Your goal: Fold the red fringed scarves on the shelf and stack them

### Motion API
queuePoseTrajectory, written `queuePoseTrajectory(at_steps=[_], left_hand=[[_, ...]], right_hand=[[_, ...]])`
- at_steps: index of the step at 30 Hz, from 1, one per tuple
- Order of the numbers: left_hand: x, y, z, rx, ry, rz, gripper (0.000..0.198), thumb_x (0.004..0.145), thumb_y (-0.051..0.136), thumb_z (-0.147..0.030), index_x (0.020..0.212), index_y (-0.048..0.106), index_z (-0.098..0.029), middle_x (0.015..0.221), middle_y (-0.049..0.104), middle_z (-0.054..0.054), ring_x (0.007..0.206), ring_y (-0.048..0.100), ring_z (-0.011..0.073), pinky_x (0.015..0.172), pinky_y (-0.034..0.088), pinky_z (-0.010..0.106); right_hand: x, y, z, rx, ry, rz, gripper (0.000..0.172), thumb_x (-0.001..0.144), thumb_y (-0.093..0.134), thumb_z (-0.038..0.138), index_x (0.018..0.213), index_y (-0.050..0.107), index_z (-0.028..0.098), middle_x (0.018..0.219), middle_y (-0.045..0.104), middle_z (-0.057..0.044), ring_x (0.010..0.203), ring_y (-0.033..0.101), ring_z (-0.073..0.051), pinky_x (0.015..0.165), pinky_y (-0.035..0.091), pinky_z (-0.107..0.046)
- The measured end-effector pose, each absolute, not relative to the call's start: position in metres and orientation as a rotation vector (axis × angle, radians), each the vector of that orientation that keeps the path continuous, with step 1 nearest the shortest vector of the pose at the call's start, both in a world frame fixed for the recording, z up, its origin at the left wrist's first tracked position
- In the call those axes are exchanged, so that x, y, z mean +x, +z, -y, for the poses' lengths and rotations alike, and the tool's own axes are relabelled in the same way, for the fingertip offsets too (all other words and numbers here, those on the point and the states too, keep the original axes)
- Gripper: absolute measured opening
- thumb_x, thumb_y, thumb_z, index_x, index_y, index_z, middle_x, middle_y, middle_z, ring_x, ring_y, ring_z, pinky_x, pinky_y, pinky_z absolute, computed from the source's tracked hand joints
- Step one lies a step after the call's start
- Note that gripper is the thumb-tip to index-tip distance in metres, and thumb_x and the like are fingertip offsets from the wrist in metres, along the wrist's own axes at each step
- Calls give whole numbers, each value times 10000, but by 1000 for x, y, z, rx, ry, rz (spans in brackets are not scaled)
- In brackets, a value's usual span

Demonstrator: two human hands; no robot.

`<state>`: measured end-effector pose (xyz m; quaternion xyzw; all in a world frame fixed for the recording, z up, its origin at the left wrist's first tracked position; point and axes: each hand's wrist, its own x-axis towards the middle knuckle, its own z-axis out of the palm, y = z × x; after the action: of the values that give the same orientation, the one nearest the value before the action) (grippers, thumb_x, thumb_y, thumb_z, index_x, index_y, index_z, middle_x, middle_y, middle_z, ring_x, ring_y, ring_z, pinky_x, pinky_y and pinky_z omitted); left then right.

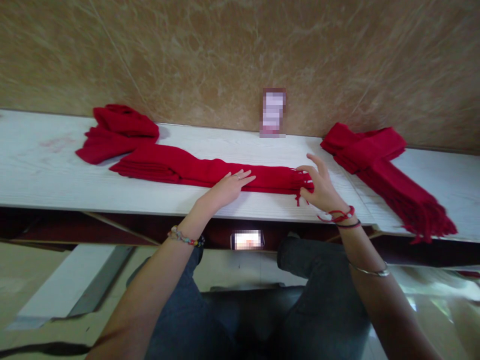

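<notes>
A long red scarf [195,169] lies folded lengthwise across a white tabletop [45,175]. My left hand [230,186] rests flat on its middle, fingers stretched out and pressing the cloth. My right hand [318,187] is at the scarf's fringed right end [302,181], thumb and lower fingers pinching the fringe while the upper fingers are raised. Both wrists wear bracelets.
A pile of folded red scarves [118,132] sits at the back left. Another red fringed scarf [390,170] lies at the right, its tassels hanging over the table's front edge. A small blurred card [273,112] stands against the marbled brown wall. My knees are under the table.
</notes>
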<state>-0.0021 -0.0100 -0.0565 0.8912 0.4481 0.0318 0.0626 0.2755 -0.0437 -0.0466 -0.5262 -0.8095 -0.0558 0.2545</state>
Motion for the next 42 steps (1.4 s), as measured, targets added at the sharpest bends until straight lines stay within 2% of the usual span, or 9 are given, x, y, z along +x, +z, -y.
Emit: queuePoseTrajectory(at_steps=[2, 8, 11, 14, 20, 25, 30, 35, 42], left_hand=[[-1, -54, 11, 2667, 72, -1363, 629, 837, 265, 1, 1423, 314, -222, 1508, 229, 53, 1387, 203, 178, 1114, 195, 423], [2, -44, 12, 2616, -5, -1394, 637, 834, 266, 6, 1427, 302, -225, 1508, 233, 38, 1386, 204, 161, 1120, 186, 394], [4, -40, 17, 2677, 5, -1376, 495, 923, 320, -189, 1418, 325, -201, 1497, 262, 77, 1378, 233, 215, 1102, 229, 418], [8, -41, 19, 2780, 45, -1375, 511, 911, 422, -341, 1398, 368, -199, 1469, 325, 103, 1352, 283, 278, 1065, 291, 446], [13, -46, 11, 2931, 90, -1361, 558, 846, 329, 5, 1370, 411, -167, 1371, 477, 92, 1249, 452, 215, 1001, 387, 338], [10, -39, 8, 2901, 163, -1516, 471, 877, 351, -62, 1324, 464, -163, 1218, 597, 108, 1069, 586, 219, 870, 476, 335], [22, -36, 12, 2973, 250, -1450, 402, 865, 432, -110, 1257, 512, -149, 1220, 576, 105, 1082, 560, 220, 855, 472, 309], [37, -36, 14, 2988, 237, -1433, 342, 891, 374, -112, 1180, 552, -154, 1062, 613, 96, 928, 603, 203, 705, 475, 280], [38, -29, 11, 2986, 229, -1442, 263, 832, 411, -62, 1003, 594, -141, 1001, 614, 92, 892, 595, 200, 634, 434, 270]], right_hand=[[270, -47, 44, -1340, -153, 2355, 541, 731, 500, 182, 1271, 465, 170, 1424, 363, -152, 1326, 292, -331, 1008, 307, -567], [259, -47, 21, -1348, -149, 2598, 574, 718, 366, -4, 1265, 510, 90, 1196, 609, -158, 1078, 568, -241, 922, 423, -399], [261, -42, 17, -1367, -208, 2564, 515, 727, 409, 23, 1215, 558, 91, 1118, 650, -152, 1017, 592, -254, 912, 417, -411], [263, -40, 23, -1311, -239, 2502, 507, 753, 472, 100, 1257, 519, 139, 1187, 616, -134, 1077, 554, -268, 961, 362, -482], [255, -40, 30, -1215, -191, 2562, 520, 785, 524, 205, 1301, 460, 198, 1312, 526, -125, 1184, 480, -290, 991, 290, -597], [247, -41, 21, -1305, -159, 2442, 415, 780, 444, 87, 1176, 559, 129, 1128, 640, -133, 1031, 580, -257, 955, 403, -446], [249, -42, 21, -1268, -124, 2200, 478, 710, 425, 42, 1167, 519, 145, 1176, 583, -132, 1096, 529, -249, 905, 437, -404], [249, -43, 32, -1198, -304, 2317, 246, 753, 458, 82, 931, 585, 195, 1187, 558, -125, 1129, 488, -270, 921, 388, -434], [254, -56, 21, -1498, -207, 2224, 488, 716, 525, 134, 1203, 500, 110, 1151, 591, -166, 1065, 535, -294, 901, 409, -452]])
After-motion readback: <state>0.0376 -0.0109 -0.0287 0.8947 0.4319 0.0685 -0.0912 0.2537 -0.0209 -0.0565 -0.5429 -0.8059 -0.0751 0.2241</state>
